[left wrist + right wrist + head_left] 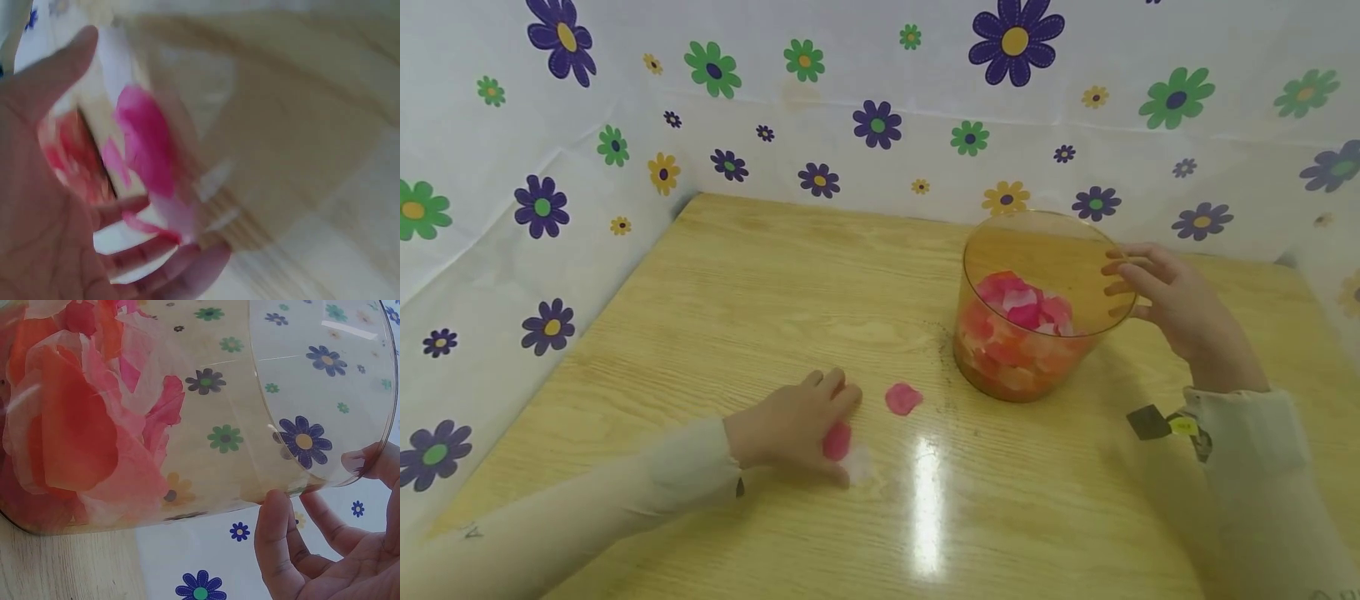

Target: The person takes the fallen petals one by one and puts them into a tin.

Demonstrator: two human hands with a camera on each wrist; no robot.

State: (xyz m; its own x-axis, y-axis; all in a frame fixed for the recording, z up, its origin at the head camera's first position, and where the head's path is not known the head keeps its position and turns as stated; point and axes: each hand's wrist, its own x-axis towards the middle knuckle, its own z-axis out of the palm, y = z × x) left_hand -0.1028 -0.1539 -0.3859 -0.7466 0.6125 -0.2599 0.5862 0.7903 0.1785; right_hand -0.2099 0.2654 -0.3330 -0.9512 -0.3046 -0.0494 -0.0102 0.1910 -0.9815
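My right hand (1176,296) grips the rim of a clear amber plastic bucket (1037,367), its fingers along the outer wall in the right wrist view. Pink, coral and white flower petals (81,425) fill the lower part of the bucket, which stands slightly tilted in the head view. Low over the table, my left hand (793,421) bends loosely around a few petals, with a deep pink petal (837,442) and a white petal (857,465) at its palm side. In the left wrist view, pink petals (145,144) lie against the fingers, the thumb apart.
A single pink petal (903,399) lies between the left hand and the bucket. The wood-grain table (760,292) is backed by a white cloth (880,75) with printed flowers, which also rises along the left. A dark tag (1148,422) hangs at the right sleeve.
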